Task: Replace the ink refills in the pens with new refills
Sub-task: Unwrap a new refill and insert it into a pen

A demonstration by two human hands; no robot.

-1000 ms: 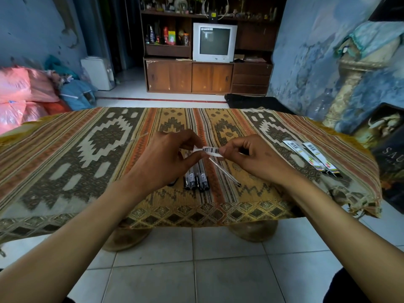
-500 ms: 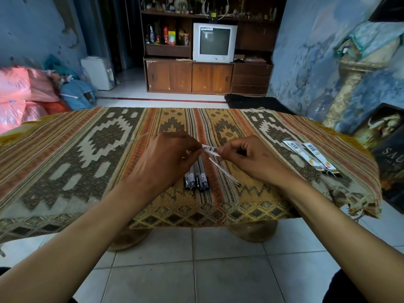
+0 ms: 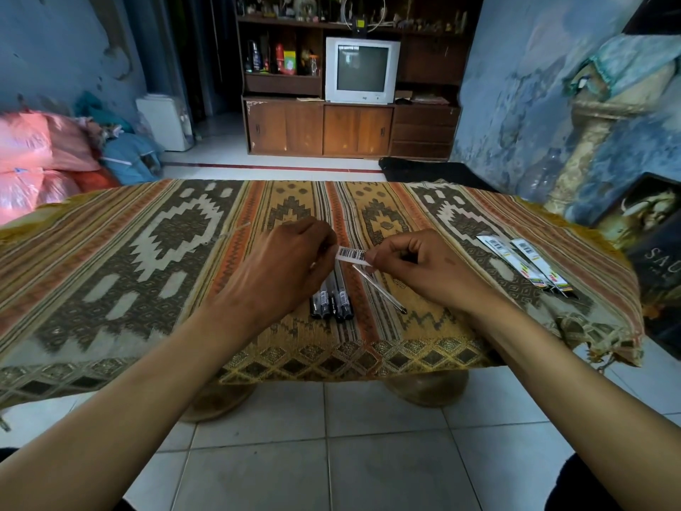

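A white barcode wrapper (image 3: 352, 255) of a refill pack is stretched between my two hands above the table. My left hand (image 3: 283, 267) pinches its left end and my right hand (image 3: 416, 267) pinches its right end. From the right hand a thin clear refill (image 3: 379, 289) slants down to the right, dark tip lowest. Under the hands lie several black pens (image 3: 331, 302) side by side on the patterned cloth. Two sealed refill packs (image 3: 530, 265) lie at the table's right side.
The low table (image 3: 147, 252) wears a woven patterned cloth that hangs over its near edge. A thin pale stick (image 3: 236, 230) lies left of my left hand. Tiled floor is below. A framed picture (image 3: 659, 252) leans right of the table.
The barcode wrapper has turned flatter and more of it shows between the fingertips. Both hands stay in nearly the same place; the refill hangs as before.
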